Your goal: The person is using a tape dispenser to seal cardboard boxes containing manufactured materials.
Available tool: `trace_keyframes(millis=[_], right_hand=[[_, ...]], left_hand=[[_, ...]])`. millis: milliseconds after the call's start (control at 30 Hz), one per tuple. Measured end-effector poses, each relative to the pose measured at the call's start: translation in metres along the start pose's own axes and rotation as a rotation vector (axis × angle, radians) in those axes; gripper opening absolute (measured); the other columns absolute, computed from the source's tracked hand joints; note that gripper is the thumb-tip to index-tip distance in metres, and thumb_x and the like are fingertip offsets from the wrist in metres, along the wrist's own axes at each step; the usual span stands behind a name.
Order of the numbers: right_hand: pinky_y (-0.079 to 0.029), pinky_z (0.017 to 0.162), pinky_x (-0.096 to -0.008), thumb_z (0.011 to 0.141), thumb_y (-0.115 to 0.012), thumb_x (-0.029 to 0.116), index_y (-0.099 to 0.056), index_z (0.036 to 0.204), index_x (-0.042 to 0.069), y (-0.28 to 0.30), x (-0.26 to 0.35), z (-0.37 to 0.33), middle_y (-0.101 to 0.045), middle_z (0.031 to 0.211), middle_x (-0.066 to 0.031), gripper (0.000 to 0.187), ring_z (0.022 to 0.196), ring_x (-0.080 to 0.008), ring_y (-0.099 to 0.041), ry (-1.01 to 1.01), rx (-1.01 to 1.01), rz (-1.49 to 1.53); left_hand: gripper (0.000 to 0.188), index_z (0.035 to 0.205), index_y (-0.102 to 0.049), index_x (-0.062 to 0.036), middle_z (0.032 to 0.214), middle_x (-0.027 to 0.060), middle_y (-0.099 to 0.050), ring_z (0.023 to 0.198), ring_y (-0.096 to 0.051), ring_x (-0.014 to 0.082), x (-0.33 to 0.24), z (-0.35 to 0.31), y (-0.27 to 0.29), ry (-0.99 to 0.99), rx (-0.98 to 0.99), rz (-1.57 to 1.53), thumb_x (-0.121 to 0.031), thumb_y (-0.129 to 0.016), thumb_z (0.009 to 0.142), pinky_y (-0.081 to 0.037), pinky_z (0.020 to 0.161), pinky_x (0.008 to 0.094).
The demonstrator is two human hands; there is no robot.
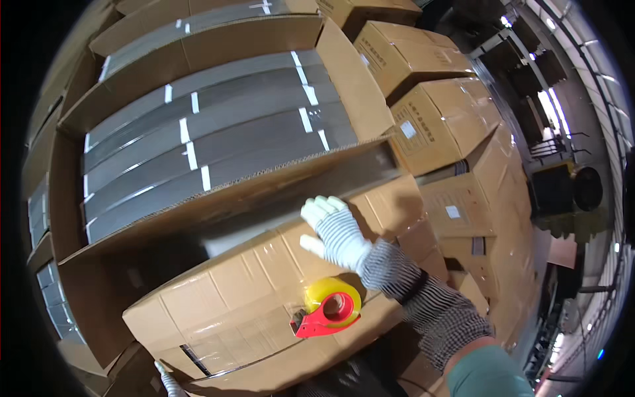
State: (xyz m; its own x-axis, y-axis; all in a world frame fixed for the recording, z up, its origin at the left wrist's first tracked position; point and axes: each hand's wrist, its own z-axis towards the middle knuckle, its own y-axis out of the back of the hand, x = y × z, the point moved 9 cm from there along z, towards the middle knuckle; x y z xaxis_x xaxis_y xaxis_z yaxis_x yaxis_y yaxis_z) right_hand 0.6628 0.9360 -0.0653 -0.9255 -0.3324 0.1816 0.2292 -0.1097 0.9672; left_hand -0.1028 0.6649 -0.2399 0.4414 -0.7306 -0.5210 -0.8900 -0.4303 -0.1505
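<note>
A taped brown cardboard carton [231, 291] lies in front of me, its flaps joined under clear tape. My right hand [336, 231], in a white and grey striped glove, rests at its far edge. The fingers are stretched out and the thumb stands apart. On the carton, just nearer than that hand, sits a red tape dispenser [321, 324] with a yellow roll [319, 290]. At the carton's near left corner only a little of my gloved left hand [169, 380] shows. Most of its fingers are hidden, so its grip cannot be made out.
Beyond the carton stands a large open box [354, 86] packed with grey, flat packages [245, 109] bound with white strips. Stacked closed cartons [440, 122] line the right side. More open boxes stand at the far left. A dark machine [562, 188] is farther right.
</note>
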Motion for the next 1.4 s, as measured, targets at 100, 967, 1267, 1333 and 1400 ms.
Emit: trace_keyframes(millis=[100,967,1267,1333,1400], right_hand=[[-0.034,0.113,-0.0484,0.097,-0.051,0.053,-0.07,0.113,0.006,-0.075,-0.085,-0.015,-0.071,0.11,-0.0145,0.053,0.11,-0.031,-0.063,-0.248,0.472,-0.104],[-0.043,0.1,-0.0419,0.078,-0.067,0.047,-0.068,0.112,0.008,-0.019,0.338,-0.108,-0.058,0.122,-0.0132,0.052,0.119,-0.029,-0.051,0.316,0.484,-0.162],[-0.034,0.113,-0.0514,0.095,-0.049,0.058,-0.065,0.134,0.017,-0.153,0.301,-0.262,-0.058,0.143,-0.0104,0.059,0.14,-0.0328,-0.044,-0.015,1.443,-0.252],[-0.036,0.112,-0.0505,0.095,-0.046,0.06,-0.067,0.132,0.016,-0.16,0.312,-0.25,-0.062,0.139,-0.0123,0.061,0.136,-0.0333,-0.049,-0.119,1.388,-0.033],[-0.038,0.11,-0.0495,0.096,-0.043,0.063,-0.068,0.13,0.014,-0.154,0.315,-0.246,-0.065,0.135,-0.0141,0.064,0.132,-0.0338,-0.054,-0.255,1.33,0.162]], left_hand=[[0.062,0.129,-0.058,-0.004,0.121,0.0098,-0.061,0.107,-0.058,0.0239,0.003,-0.031,-0.058,-0.086,-0.253,0.16,-0.059,-0.046,0.103,-0.048,0.097,0.0389],[0.071,0.143,-0.05,0.0011,0.144,0.0206,-0.054,0.133,-0.05,0.0314,0.187,-0.254,-0.325,-0.094,1.061,0.61,-0.057,-0.043,0.103,-0.035,0.116,0.0407],[0.043,0.128,-0.063,0.0031,0.128,0.0169,-0.064,0.122,-0.057,0.0293,0.06,-0.442,0.165,-0.21,-0.524,0.464,-0.031,-0.051,0.103,-0.045,0.104,0.0397],[0.038,0.118,-0.065,0.003,0.112,0.0117,-0.067,0.108,-0.062,0.0245,0.129,-0.487,0.259,-0.237,-0.724,0.152,-0.03,-0.054,0.103,-0.05,0.095,0.0393],[0.025,0.109,-0.068,-0.0031,0.1,0.0037,-0.064,0.095,-0.06,0.0161,0.126,-0.518,0.228,-0.242,-0.797,-0.476,-0.025,-0.06,0.1,-0.051,0.085,0.0337]])
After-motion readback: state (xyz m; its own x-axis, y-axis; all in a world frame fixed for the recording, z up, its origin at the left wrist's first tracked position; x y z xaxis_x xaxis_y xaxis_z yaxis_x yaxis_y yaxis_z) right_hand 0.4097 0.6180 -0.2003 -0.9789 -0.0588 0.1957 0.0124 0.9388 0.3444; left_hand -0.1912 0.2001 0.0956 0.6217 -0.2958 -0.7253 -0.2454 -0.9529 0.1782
